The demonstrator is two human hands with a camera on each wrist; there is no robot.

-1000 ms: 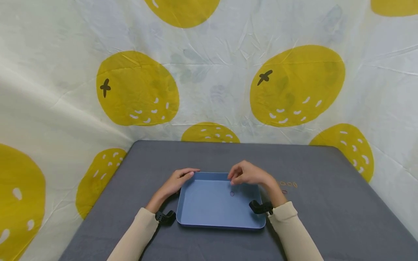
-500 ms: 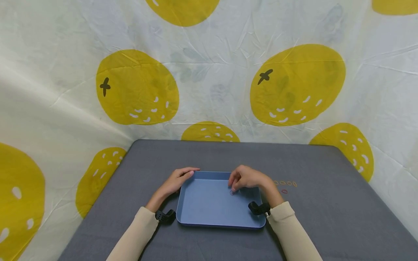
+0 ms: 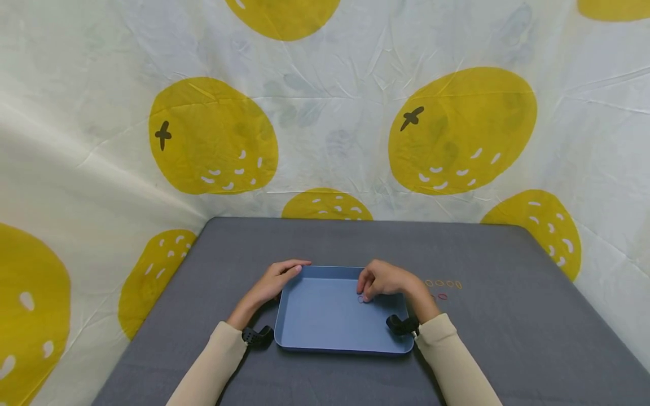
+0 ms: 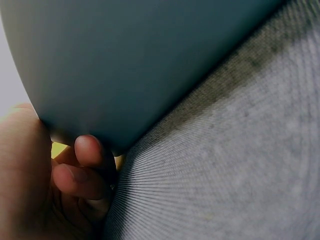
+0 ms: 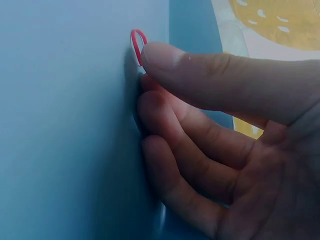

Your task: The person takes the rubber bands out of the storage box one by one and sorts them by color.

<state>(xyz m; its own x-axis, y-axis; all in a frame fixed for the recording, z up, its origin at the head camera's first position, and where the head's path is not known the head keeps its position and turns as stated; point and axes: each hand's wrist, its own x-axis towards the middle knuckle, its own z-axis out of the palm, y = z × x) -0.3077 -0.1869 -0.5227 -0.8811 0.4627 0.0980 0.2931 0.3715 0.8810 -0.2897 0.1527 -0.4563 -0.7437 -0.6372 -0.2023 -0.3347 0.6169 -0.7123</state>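
A shallow blue tray lies on the table in front of me. My left hand holds its far left corner; in the left wrist view the curled fingers lie against the tray's outer side. Inside the tray, towards its far right, is a small red rubber band. My right hand reaches over the far right rim and pinches this band. In the right wrist view the thumb covers part of the red loop, with the other fingers curled near the tray floor.
Right of the tray, several yellow-orange rubber bands lie in a row on the grey table. Closer to me is a red band, with another partly hidden by the right arm. A fruit-patterned curtain hangs behind the table.
My right hand has come down into the tray, and its fingertips have closed on the red rubber band. The left hand and the tray have stayed in place.
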